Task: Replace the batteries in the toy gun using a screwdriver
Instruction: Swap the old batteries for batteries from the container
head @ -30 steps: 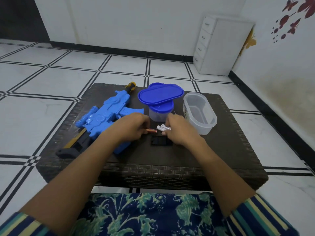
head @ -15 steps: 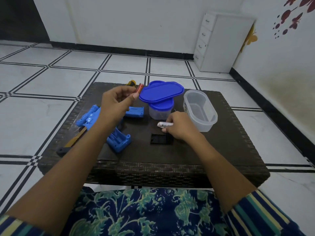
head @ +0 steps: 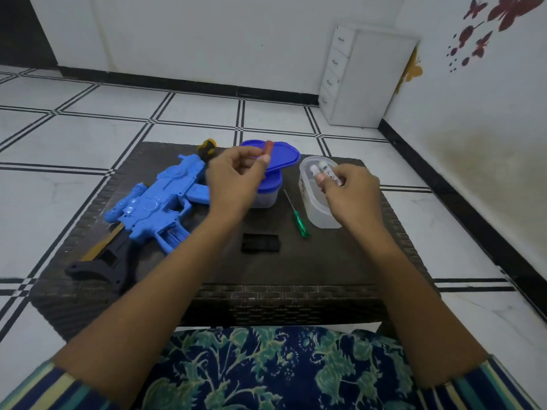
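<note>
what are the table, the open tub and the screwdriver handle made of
Table: dark brown woven wicker or plastic rattan, matt; the basket-weave texture shows on the top and front edge.
Open tub: translucent plastic; its walls are cloudy and see-through.
Screwdriver handle: probably clear green plastic, glossy.

Moulded plastic toy gun (head: 159, 202): bright blue body, black stock. Slim metal-shaft screwdriver (head: 300, 224): translucent green handle. Small cylindrical red battery (head: 268, 147): red-orange casing. Paired cylindrical white batteries (head: 328, 173): white, dark print. Woven wicker bench (head: 325, 261): dark brown. Tiled floor (head: 88, 137): white, black double-line grid. Printed lap cloth (head: 266, 371): navy, green leaf pattern.
</note>
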Available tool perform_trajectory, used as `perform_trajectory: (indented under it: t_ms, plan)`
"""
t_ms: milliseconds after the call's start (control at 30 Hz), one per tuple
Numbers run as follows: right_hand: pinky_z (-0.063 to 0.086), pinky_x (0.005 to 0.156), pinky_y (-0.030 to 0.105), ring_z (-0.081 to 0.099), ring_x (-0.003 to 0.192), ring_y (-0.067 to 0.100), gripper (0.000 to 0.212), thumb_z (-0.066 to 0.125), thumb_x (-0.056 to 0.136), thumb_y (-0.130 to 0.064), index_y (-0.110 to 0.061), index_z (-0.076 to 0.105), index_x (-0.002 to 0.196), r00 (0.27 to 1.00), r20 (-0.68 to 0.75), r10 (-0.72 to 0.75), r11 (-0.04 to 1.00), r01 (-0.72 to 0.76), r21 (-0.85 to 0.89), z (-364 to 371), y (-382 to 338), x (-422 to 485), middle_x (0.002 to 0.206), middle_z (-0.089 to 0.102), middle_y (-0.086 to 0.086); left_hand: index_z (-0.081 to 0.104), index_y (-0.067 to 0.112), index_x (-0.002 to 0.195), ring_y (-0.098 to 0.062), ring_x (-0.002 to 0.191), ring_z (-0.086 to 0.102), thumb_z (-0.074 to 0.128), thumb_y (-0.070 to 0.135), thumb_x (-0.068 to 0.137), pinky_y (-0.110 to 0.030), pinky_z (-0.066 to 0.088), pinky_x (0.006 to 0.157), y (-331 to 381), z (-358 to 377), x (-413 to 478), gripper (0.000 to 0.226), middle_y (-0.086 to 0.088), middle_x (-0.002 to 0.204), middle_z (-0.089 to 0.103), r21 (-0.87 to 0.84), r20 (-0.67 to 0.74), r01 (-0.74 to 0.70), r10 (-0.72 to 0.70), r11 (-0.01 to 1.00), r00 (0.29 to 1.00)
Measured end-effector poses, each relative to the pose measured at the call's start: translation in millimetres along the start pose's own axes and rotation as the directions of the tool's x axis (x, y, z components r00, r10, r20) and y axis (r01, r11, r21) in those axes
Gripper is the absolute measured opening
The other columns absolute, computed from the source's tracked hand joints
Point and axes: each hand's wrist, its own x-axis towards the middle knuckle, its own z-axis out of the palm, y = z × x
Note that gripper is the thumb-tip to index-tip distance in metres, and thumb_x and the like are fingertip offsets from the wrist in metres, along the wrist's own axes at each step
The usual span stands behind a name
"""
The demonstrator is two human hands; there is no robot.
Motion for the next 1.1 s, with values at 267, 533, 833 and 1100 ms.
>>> perform_trajectory:
  t_ms: [267,533,833,1100]
  plan:
    - [0.045,0.062,0.028,0.059,0.075,0.017,0.024,0.064,0.090,-0.035,-0.013,0.072,0.096,0.985,-0.082,0.151,0.985,-0.144,0.091,-9.6,35.3,8.4,0.085,0.067,0.001,0.068,0.015,0.081,-0.005,0.063,0.060,0.071,0.023,0.080,-0.013,0.047,0.054,-2.0,89.0,-47.6,0.009,0.003,0.071,0.066,0.091,0.085,0.033,-0.041,0.995,0.996]
    - [0.049,0.069,0.032,0.063,0.078,0.022,0.019,0.067,0.088,-0.033,-0.014,0.071,0.092,0.985,-0.033,0.171,0.979,-0.166,0.121,-5.9,42.8,7.8,0.083,0.069,0.003,0.064,0.017,0.077,-0.004,0.061,0.058,0.067,0.029,0.081,-0.016,0.048,0.056,-12.2,96.4,-43.5,0.013,0.007,0.067,0.063,0.210,0.034,0.021,-0.028,0.978,0.999]
    - [0.053,0.064,0.037,0.063,0.077,0.025,0.011,0.067,0.084,-0.029,-0.019,0.069,0.086,0.985,0.006,0.172,0.985,-0.172,-0.013,3.7,41.4,9.2,0.081,0.067,0.002,0.059,0.019,0.080,-0.007,0.065,0.057,0.059,0.032,0.089,-0.018,0.043,0.054,-18.1,94.6,-45.6,0.015,0.007,0.076,0.065,0.498,0.238,-0.396,0.318,0.771,0.918]
    - [0.041,0.061,0.028,0.058,0.075,0.022,0.012,0.068,0.085,-0.026,-0.019,0.073,0.093,0.988,0.008,0.152,0.980,-0.149,-0.135,4.1,40.5,8.7,0.087,0.069,0.004,0.065,0.014,0.086,-0.009,0.074,0.058,0.057,0.028,0.090,-0.021,0.046,0.061,-27.2,93.3,-39.6,0.016,0.001,0.085,0.068,0.514,0.375,-0.571,0.431,0.641,0.821]
